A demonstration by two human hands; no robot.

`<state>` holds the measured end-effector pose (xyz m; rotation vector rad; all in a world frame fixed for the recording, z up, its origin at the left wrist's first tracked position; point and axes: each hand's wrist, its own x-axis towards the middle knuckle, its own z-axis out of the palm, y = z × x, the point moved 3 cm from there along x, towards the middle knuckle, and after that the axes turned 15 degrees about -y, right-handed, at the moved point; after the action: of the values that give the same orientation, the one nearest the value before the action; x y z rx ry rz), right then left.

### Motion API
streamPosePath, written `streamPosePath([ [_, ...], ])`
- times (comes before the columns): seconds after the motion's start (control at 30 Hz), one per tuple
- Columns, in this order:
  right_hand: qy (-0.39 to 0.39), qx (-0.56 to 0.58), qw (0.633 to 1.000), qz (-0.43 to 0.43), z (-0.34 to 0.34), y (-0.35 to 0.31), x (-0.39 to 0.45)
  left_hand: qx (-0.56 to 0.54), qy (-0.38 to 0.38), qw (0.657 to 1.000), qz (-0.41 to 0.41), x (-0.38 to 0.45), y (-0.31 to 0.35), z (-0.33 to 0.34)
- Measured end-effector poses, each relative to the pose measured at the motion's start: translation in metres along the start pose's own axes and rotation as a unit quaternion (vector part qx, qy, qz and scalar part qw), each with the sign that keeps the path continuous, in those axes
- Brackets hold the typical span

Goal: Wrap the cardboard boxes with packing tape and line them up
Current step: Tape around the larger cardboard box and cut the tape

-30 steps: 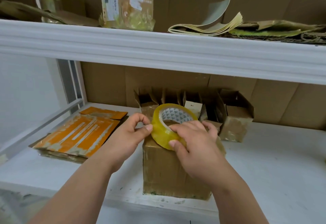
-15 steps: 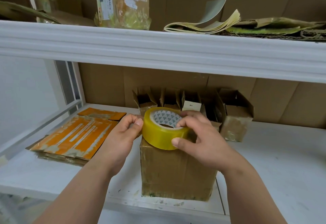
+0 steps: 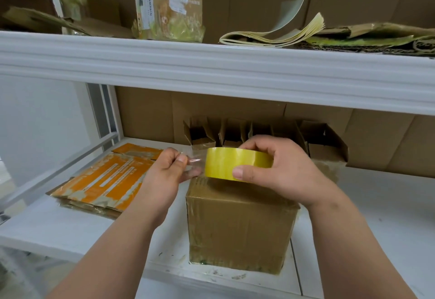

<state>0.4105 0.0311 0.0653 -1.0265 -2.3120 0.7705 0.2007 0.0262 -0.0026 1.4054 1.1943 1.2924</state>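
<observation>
We see flattened orange cartons (image 3: pixel 103 181) far left on the shelf (image 3: pixel 376 204). Left hand (image 3: pixel 169 171) pinches the tape end (image 3: pixel 194 160), now pulled free. One tape roll (image 3: pixel 235 163), right hand (image 3: pixel 280 169) grasping it, now turned edge-on over one closed box (image 3: pixel 237 225). Open boxes (image 3: pixel 327 143) behind, partly hidden.

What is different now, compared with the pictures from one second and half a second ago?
The right hand has turned the tape roll from tilted, with its core showing, to level and side-on above the cardboard box. The left hand, which earlier only touched the roll's side, now pinches the free end and has drawn a short clear strip leftward. The box, the orange flattened cartons and the open boxes behind stayed as they were.
</observation>
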Motion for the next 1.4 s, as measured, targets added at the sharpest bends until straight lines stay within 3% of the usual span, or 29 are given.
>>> streamPosePath([
  [0.23,-0.072,0.007,0.997,0.015,-0.010,0.020,-0.002,-0.027,0.015,1.000,0.001,0.005,-0.001,0.005],
  [0.37,-0.086,0.061,0.994,-0.003,-0.009,0.033,-0.009,0.051,0.025,0.998,0.013,0.001,0.000,0.009],
  [0.53,-0.015,0.059,0.998,-0.033,-0.026,0.032,-0.011,0.137,0.032,0.989,0.043,-0.001,0.003,0.013],
  [0.67,0.016,0.025,1.000,-0.009,-0.049,0.035,-0.018,0.107,0.041,0.992,0.048,-0.005,0.000,0.014],
  [0.93,-0.074,0.036,0.996,0.021,-0.049,0.046,-0.022,0.048,0.050,0.997,0.021,-0.001,-0.003,0.016],
  [1.07,-0.048,0.055,0.997,0.006,-0.042,0.052,-0.026,0.071,0.048,0.995,0.048,0.002,-0.006,0.013],
  [1.27,0.064,0.075,0.995,0.005,-0.056,0.052,-0.029,0.140,0.043,0.985,0.086,0.004,-0.009,0.010],
  [1.4,0.055,0.065,0.996,-0.002,-0.062,0.056,-0.032,0.134,0.034,0.987,0.081,0.007,-0.008,0.010],
])
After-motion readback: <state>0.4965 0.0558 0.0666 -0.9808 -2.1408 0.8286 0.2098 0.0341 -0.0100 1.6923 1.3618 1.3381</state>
